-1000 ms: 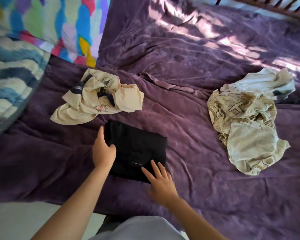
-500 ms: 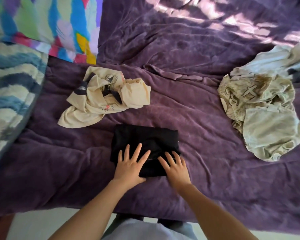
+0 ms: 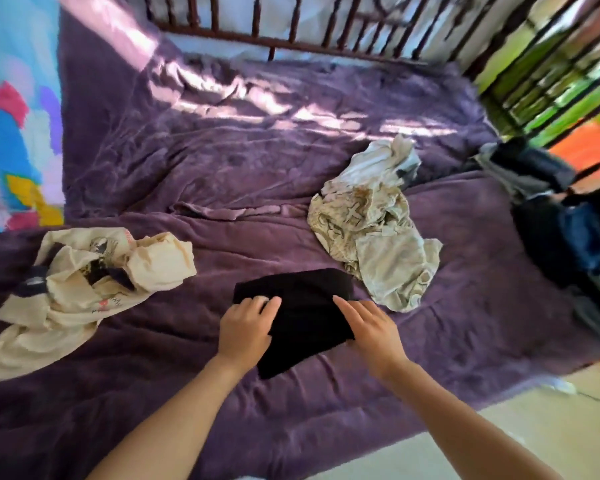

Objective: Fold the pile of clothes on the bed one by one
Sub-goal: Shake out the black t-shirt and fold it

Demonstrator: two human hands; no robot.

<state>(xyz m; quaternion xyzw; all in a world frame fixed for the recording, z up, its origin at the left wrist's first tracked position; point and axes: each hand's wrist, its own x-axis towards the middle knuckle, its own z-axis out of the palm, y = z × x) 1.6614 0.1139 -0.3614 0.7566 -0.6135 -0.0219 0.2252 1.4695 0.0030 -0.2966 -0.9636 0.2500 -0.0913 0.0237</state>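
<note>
On the purple blanket (image 3: pixel 291 174), between a crumpled cream shirt (image 3: pixel 70 299) and a patterned beige heap (image 3: pixel 385 258), lies the folded black garment (image 3: pixel 309 317): soft, light and limp, likely to spill open unless lifted by both side edges. The right hand (image 3: pixel 371 330) lies flat on its right edge, fingers straight. The left hand (image 3: pixel 246 327) covers its left edge, but through the blur I cannot tell whether it pinches the cloth.
</note>
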